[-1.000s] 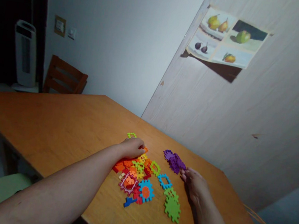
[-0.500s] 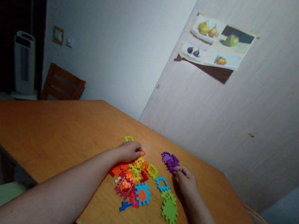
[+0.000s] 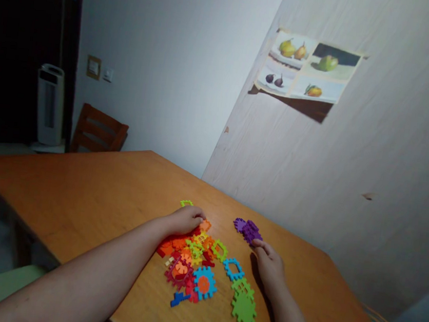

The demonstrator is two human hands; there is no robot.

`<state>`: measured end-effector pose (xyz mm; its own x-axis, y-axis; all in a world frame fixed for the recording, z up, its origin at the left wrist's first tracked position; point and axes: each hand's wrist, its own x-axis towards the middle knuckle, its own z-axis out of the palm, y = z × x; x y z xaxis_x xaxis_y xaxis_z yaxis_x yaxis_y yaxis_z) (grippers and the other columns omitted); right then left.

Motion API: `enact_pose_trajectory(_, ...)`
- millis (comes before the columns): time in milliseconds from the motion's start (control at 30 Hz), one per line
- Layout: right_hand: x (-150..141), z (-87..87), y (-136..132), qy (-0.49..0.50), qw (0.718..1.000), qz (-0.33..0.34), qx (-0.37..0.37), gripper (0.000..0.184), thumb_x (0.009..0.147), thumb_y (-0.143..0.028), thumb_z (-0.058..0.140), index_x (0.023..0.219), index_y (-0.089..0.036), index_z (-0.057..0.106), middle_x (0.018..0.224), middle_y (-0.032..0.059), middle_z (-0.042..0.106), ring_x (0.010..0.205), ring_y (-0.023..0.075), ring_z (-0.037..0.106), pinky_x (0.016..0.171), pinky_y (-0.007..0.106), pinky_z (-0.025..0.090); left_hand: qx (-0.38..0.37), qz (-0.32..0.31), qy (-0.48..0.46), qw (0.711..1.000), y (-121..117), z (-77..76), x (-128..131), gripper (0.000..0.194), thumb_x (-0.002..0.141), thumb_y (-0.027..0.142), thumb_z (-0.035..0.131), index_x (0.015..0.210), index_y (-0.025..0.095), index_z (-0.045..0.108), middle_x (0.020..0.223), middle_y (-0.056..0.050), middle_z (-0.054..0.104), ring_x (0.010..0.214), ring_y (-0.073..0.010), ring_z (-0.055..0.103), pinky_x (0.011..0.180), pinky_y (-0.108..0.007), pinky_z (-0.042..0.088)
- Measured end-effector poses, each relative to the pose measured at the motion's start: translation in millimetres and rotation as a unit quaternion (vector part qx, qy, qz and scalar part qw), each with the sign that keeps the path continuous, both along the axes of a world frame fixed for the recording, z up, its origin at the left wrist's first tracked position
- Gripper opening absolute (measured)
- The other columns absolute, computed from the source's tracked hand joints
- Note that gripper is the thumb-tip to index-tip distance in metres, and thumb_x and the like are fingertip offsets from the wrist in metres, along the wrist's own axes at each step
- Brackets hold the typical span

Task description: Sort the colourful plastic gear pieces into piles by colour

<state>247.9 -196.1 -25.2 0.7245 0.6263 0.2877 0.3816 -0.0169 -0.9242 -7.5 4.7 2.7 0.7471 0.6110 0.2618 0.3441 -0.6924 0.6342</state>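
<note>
My left hand (image 3: 188, 219) rests at the far side of a heap of coloured interlocking plastic pieces, fingers curled and pinched on an orange piece (image 3: 204, 225). My right hand (image 3: 270, 265) is at the near edge of a small purple pile, thumb and fingers closed on a purple piece (image 3: 252, 232); the exact grip is partly hidden. Between the hands lie a yellow piece (image 3: 201, 239), a lime frame (image 3: 220, 250) and a blue frame (image 3: 233, 269). Closer to me are a green piece (image 3: 243, 309), a blue toothed piece with an orange centre (image 3: 204, 283) and a dark red frame (image 3: 178, 271).
The wooden table (image 3: 90, 193) has its near edge by my left forearm. A small dark blue piece (image 3: 179, 298) lies near that edge. A lime piece (image 3: 186, 203) sits beyond my left hand. A brown chair (image 3: 100, 130) stands at the far left, and a wall borders the table's far side.
My right hand has shifted slightly left along the purple pieces, which now lie more compactly. My left hand has barely moved; more of the orange piece shows by its fingers. The view has tilted upward.
</note>
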Motion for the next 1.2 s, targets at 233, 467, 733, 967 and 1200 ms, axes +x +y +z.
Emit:
enact_pose_trajectory(233,3,-14.0,4,-0.016,0.999,0.004,-0.038,0.040,0.074,-0.053,0.060,0.088,-0.017,0.072,0.054,-0.0035,0.058,0.053,0.0167,0.052,0.051,0.026,0.039,-0.080,0.071,-0.086,0.991,2,-2.2,-2,0.029,0.086,0.022,0.047,0.099,0.013,0.071,0.081,-0.004,0.072,0.075,-0.0158,0.063,0.070,-0.024,0.051)
enact_pose_trajectory(467,-2,-9.5,3,-0.079,0.995,0.012,-0.057,0.038,0.075,-0.056,0.056,0.077,-0.020,0.070,0.056,-0.0017,0.060,0.058,0.0184,0.055,0.055,0.027,0.041,-0.127,0.133,-0.082,0.980,4,1.9,-9,0.029,0.084,0.020,0.051,0.105,0.012,0.069,0.087,-0.006,0.073,0.071,-0.0148,0.064,0.067,-0.024,0.050)
enact_pose_trajectory(733,-8,-8.7,6,-0.088,0.994,0.013,-0.056,0.034,0.073,-0.055,0.056,0.068,-0.023,0.069,0.056,-0.0001,0.062,0.058,0.0198,0.056,0.052,0.027,0.041,-0.012,-0.034,0.028,0.999,-16,3.3,-10,0.030,0.085,0.022,0.052,0.105,0.020,0.074,0.109,-0.005,0.076,0.101,-0.0193,0.066,0.090,-0.027,0.051)
enact_pose_trajectory(967,-7,-4.8,5,-0.102,0.992,0.022,-0.077,0.031,0.075,-0.050,0.055,0.068,-0.023,0.069,0.058,-0.0003,0.063,0.061,0.0210,0.058,0.054,0.027,0.040,-0.096,-0.047,-0.012,0.994,-22,7.7,-11,0.032,0.087,0.030,0.055,0.107,0.013,0.073,0.095,-0.007,0.075,0.083,-0.0174,0.066,0.078,-0.027,0.052)
enact_pose_trajectory(1200,3,-9.6,9,-0.141,0.982,0.028,-0.123,0.029,0.080,-0.047,0.052,0.070,-0.025,0.069,0.065,-0.0006,0.067,0.068,0.0221,0.062,0.059,0.028,0.040,-0.064,0.204,-0.116,0.970,21,6.5,-22,0.037,0.088,0.021,0.045,0.116,0.013,0.068,0.110,-0.011,0.074,0.104,-0.0212,0.067,0.094,-0.033,0.052)
